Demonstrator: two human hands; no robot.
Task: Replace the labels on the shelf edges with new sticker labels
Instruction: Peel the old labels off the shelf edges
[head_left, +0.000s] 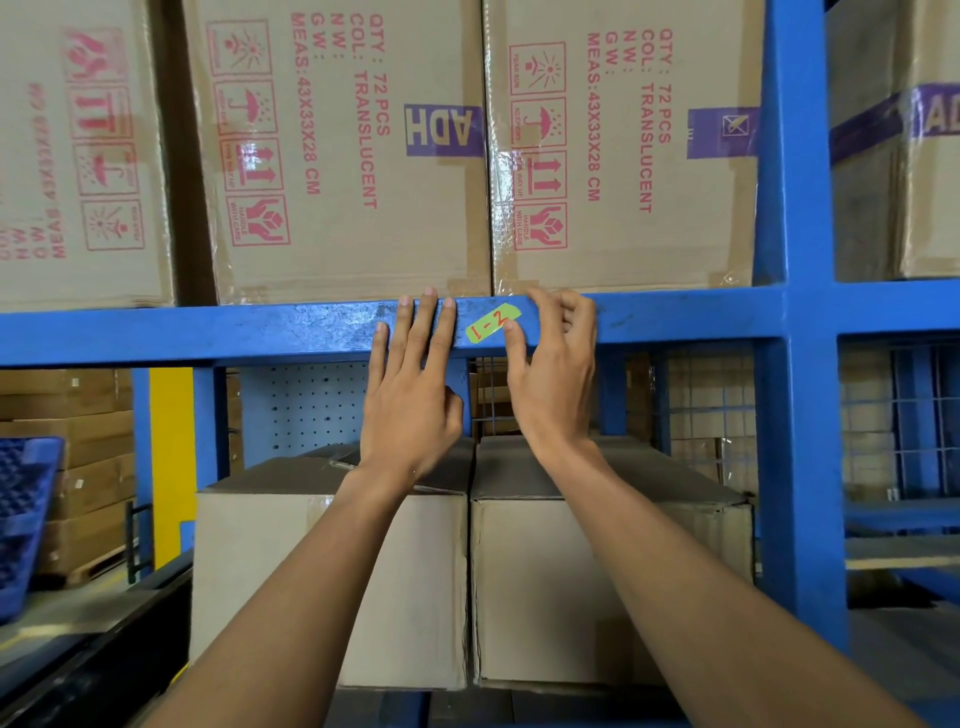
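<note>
A yellow-green sticker label (492, 322) with "1-2" in red lies tilted on the front face of the blue shelf beam (208, 332). My right hand (553, 374) is just right of it, thumb tip touching the label's lower right edge, fingers curled against the beam. My left hand (415, 384) rests flat on the beam just left of the label, fingers spread and pointing up, holding nothing.
Cardboard cartons with red print (337, 156) stand on the shelf above the beam. Two plain cartons (571, 571) sit on the level below. A blue upright post (800, 312) rises at right, and a blue plastic crate (21, 519) is at far left.
</note>
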